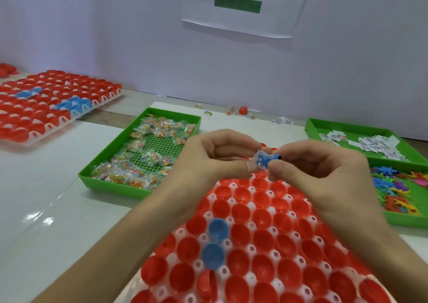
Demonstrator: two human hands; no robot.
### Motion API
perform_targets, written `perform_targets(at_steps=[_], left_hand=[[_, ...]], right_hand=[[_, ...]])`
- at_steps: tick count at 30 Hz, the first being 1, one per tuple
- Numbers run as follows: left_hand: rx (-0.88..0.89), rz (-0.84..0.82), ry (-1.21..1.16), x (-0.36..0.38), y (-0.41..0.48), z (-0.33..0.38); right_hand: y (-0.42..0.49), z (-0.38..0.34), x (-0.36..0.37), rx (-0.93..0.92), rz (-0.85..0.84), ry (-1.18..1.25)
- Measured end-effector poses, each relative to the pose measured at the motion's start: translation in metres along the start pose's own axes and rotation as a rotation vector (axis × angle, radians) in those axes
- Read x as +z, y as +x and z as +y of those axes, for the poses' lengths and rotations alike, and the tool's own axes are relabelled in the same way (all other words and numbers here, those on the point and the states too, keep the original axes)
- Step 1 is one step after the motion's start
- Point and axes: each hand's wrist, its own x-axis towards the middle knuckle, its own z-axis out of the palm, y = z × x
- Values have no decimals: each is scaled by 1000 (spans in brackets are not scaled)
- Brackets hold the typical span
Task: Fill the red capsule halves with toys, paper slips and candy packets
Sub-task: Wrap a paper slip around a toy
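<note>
My left hand point(215, 161) and right hand point(324, 170) pinched a blue toy point(266, 160), maybe a slip point(257, 155) too; tight bundling would suit the red capsule halves point(261, 212).

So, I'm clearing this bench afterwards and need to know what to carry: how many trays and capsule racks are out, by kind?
Green trays: 3 (candy packet tray, paper slip tray, toy tray)
White capsule racks: 2 (near rack, far left rack)
Total: 5
</note>
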Motion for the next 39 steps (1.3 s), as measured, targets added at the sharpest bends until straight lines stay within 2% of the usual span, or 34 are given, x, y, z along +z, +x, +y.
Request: perform_targets(at_steps=[2,3,5,8,9,11,18,26,33,39], left_hand=[[-12,-74,26,-22,6,10],[-5,-51,86,-34,9,12],[31,142,330,-60,17,10],[-1,485,916,-94,26,-11],[-55,515,1062,-102,28,-18],[-167,477,1172,-114,29,-31],[-203,480,1139,-115,33,-34],[-217,519,1098,-115,30,-33],[-223,531,1101,-115,31,-34],[-220,558,1074,-115,31,-34]], right_hand=[[16,-5,2,-18,-55,-52],[25,-6,4,-29,-92,-95],[42,-7,12,-40,-175,-192],[65,1,33,-73,-283,-384],[70,4,41,-88,-320,-450],[78,10,57,-137,-406,-555],[88,23,91,-174,-575,-716],[87,21,104,-108,-694,-806],[86,23,109,-58,-638,-764],[89,21,102,-31,-678,-715]])
